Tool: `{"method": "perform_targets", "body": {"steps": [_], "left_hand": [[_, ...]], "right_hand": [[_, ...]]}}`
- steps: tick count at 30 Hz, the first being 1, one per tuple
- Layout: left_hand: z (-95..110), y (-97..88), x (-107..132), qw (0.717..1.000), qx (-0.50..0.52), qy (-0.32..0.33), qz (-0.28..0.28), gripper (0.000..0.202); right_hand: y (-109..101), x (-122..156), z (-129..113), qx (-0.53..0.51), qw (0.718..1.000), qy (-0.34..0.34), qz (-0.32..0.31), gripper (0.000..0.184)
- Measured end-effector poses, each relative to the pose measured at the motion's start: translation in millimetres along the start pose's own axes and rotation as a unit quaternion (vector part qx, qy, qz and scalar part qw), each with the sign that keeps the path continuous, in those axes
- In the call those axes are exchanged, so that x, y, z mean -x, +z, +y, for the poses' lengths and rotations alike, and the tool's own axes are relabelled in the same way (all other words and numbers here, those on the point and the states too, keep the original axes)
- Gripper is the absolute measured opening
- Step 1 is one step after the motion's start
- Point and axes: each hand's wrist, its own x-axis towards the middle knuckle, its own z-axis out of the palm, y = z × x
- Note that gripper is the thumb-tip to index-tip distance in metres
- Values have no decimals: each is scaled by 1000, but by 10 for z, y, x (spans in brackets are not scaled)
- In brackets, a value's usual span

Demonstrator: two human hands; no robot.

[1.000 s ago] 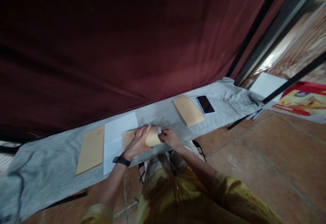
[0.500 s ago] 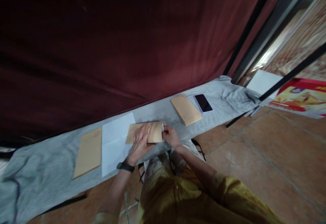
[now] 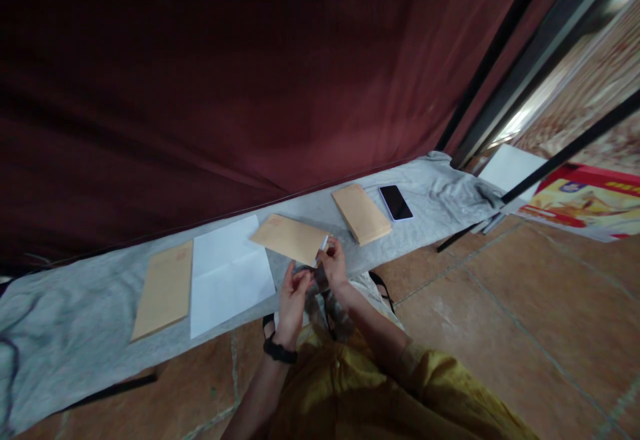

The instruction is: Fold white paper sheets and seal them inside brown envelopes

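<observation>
A tan paper envelope lies tilted on the grey cloth, its right end reaching my right hand. My right fingers are closed on that end, where a narrow white edge shows; I cannot make out whether it is paper inside or part of the flap. Just below the envelope, my left hand is off it, thumb and forefinger curved and apart, with nothing visible in them. A creased white sheet of paper lies to the left of the envelope.
Tan envelopes lie at the left, and a stack of envelopes at the right beside a phone. A dark red curtain hangs behind the narrow cloth-covered bench. A red and yellow box is at far right.
My left hand has come off the envelope and moved down and right. The envelope has turned, its right end now angled down toward me, still at my right hand.
</observation>
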Motion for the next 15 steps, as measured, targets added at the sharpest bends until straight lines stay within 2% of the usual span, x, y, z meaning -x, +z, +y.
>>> {"method": "perform_targets", "body": {"steps": [3,6,8,12,15], "left_hand": [[22,190,-75,992,114,-52,-16,57],[43,303,-143,990,136,-48,2,49],[44,313,-183,990,132,-44,16,49],[52,222,-275,996,73,-51,22,52],[85,135,-352,999,7,-52,7,48]], "right_hand": [[7,98,-66,-37,998,47,32,59],[9,145,-125,-60,994,82,43,75],[6,148,-150,-77,992,92,41,81],[-63,132,-168,-113,989,97,21,74],[-211,102,-166,-94,991,97,1,62]]}}
